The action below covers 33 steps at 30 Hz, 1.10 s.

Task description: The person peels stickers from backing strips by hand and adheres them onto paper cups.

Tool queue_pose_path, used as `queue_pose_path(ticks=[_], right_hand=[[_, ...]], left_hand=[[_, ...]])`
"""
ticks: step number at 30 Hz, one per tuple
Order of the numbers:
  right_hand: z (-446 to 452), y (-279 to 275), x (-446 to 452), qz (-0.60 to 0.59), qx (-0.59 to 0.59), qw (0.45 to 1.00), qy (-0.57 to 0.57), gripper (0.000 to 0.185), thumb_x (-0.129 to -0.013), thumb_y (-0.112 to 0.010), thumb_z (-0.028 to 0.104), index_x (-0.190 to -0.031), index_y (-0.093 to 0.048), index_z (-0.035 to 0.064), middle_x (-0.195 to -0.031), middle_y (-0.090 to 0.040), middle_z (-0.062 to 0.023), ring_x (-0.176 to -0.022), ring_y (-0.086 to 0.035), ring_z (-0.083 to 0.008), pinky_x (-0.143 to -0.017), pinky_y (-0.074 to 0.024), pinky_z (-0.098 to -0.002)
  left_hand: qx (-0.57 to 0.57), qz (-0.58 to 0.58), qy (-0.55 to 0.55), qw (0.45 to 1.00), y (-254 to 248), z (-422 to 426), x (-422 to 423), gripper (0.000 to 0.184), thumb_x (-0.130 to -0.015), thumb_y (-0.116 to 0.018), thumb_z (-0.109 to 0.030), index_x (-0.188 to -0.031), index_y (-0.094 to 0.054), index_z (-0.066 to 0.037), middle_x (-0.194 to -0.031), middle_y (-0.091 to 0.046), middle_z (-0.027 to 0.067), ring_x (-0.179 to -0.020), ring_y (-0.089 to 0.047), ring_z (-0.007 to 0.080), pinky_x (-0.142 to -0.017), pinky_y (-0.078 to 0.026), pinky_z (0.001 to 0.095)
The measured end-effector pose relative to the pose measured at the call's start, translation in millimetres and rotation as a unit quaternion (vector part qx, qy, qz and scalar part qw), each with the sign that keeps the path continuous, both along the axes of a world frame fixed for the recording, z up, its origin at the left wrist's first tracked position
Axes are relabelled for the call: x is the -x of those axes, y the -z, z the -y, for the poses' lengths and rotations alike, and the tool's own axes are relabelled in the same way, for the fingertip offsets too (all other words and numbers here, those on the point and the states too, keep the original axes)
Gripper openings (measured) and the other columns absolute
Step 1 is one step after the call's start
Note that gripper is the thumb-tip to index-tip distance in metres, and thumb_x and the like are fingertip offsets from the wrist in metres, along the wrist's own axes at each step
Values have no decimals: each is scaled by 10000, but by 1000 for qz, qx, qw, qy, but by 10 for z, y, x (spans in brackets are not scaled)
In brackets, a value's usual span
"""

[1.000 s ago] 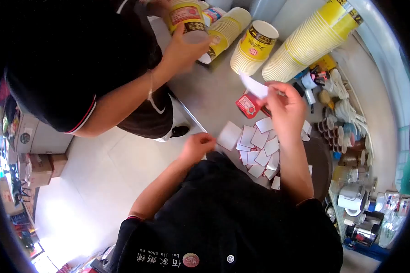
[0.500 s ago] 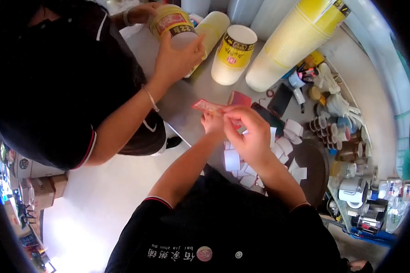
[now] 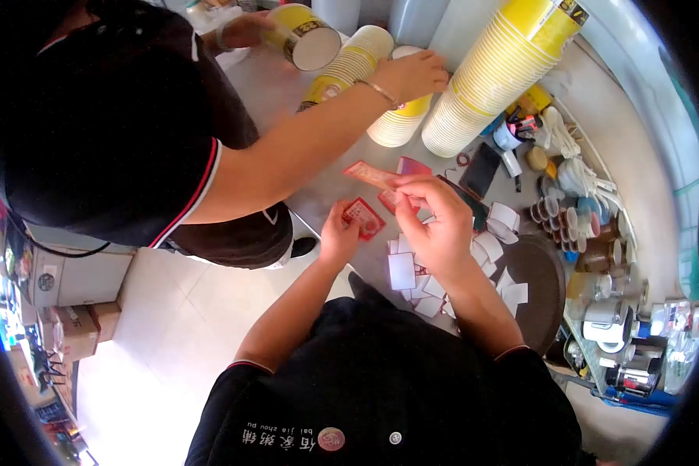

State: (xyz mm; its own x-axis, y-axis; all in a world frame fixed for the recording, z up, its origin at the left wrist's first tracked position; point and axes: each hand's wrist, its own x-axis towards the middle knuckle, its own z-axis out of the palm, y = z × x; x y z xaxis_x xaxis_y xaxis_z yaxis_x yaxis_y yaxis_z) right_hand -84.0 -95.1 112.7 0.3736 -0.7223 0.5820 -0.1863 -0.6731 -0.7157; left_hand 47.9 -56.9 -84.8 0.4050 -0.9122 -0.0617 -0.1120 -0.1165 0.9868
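Between its thumb and fingers my left hand (image 3: 340, 235) grips a red printed card (image 3: 364, 218) over the counter's front edge. My right hand (image 3: 435, 221), to the right and a little higher, pinches a red-and-orange strip-like label (image 3: 371, 174) that points left. Under and beside my right hand lies a loose pile of white-backed cards (image 3: 402, 271). More red cards (image 3: 413, 166) lie on the counter just behind the label.
A co-worker's arm (image 3: 303, 147) reaches across from the left to a stack of yellow cups (image 3: 396, 128). A tall cup stack (image 3: 489, 78) leans at the back. A phone (image 3: 480, 169), a round brown stool (image 3: 537, 291) and shelved jars (image 3: 598, 287) are at the right.
My left hand has moved away from my right and now shows a red card. The label in my right hand has turned its printed side up. The co-worker's hand has reached right to the cups.
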Motion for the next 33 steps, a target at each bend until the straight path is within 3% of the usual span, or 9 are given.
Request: queue_pose_path(ticks=[2, 3, 7, 17, 20, 24, 27, 30, 33], right_hand=[[-11, -33, -38, -6, 8, 1000, 2, 149, -728, -628, -49, -857, -563, -13, -891, -625, -123, -747, -630, -219, -643, -529, -263], [-19, -46, -60, -6, 10, 1000, -3, 149, -728, -628, -49, -857, -563, -13, -891, -625, -123, -747, -630, -219, -643, -529, -263], [-61, -55, -145, -18, 28, 999, -8, 150, -720, -632, -50, -848, -567, -8, -889, -626, -123, -749, -627, -230, -638, -523, -276], [-185, -47, -269, 2, 51, 996, -68, 162, -709, -632, -60, -852, -581, -3, -899, -625, -131, -768, -624, -258, -677, -504, -304], [-219, -126, -275, 7, 37, 995, -89, 172, -714, -621, -64, -871, -582, -6, -899, -623, -133, -777, -624, -267, -687, -503, -309], [-198, -210, -305, 8, 96, 991, -94, 154, -732, -611, -56, -876, -585, -9, -890, -626, -129, -792, -625, -260, -688, -502, -302], [-199, -201, -297, -15, 154, 979, -130, 205, -753, -614, -41, -951, -572, -8, -973, -611, -134, -821, -624, -248, -707, -499, -315], [-328, -165, -301, 83, -7, 987, -138, 286, -779, -627, 12, -1051, -538, -3, -1075, -572, -141, -854, -617, -240, -717, -492, -326], [-362, -4, -229, -14, -52, 998, -33, 353, -802, -634, 81, -1115, -499, -13, -1102, -545, -146, -869, -606, -193, -724, -481, -275]], left_hand=[[11, -148, -12, 989, -153, -194, -14, 310, -804, -502, -5, -1106, -466, -63, -931, -580, 112, -794, -609, 231, -649, -496, 325], [-71, -278, -12, 958, -606, -309, -3, 340, -832, -438, 38, -1155, -426, -68, -876, -567, 95, -671, -593, 161, -514, -484, 271], [-86, -184, 55, 978, -870, -668, -93, 331, -887, -393, 13, -1195, -381, -108, -840, -550, 76, -539, -496, 96, -410, -398, 226], [-48, -7, 48, 998, -512, -939, -86, 353, -794, -535, -115, -1132, -473, -34, -779, -603, 196, -577, -600, 272, -528, -460, 372], [41, 8, 6, 999, -498, -915, -57, 290, -786, -542, -100, -1057, -515, 1, -734, -587, 181, -592, -604, 215, -522, -451, 346], [-19, -6, 43, 999, -787, -955, -132, 324, -783, -550, -60, -1090, -489, 21, -772, -583, 154, -655, -616, 162, -533, -461, 310], [32, -34, 12, 999, -1031, -981, -131, 372, -814, -478, 71, -1173, -399, 13, -969, -553, 119, -736, -626, 157, -619, -506, 252], [121, -199, -7, 972, -1257, -969, -102, 433, -821, -441, 106, -1225, -325, 2, -959, -552, 122, -771, -621, 151, -674, -514, 252], [95, -158, 9, 983, -1412, -1032, -103, 477, -831, -434, 108, -1259, -265, -19, -935, -562, 120, -792, -596, 136, -689, -497, 242]])
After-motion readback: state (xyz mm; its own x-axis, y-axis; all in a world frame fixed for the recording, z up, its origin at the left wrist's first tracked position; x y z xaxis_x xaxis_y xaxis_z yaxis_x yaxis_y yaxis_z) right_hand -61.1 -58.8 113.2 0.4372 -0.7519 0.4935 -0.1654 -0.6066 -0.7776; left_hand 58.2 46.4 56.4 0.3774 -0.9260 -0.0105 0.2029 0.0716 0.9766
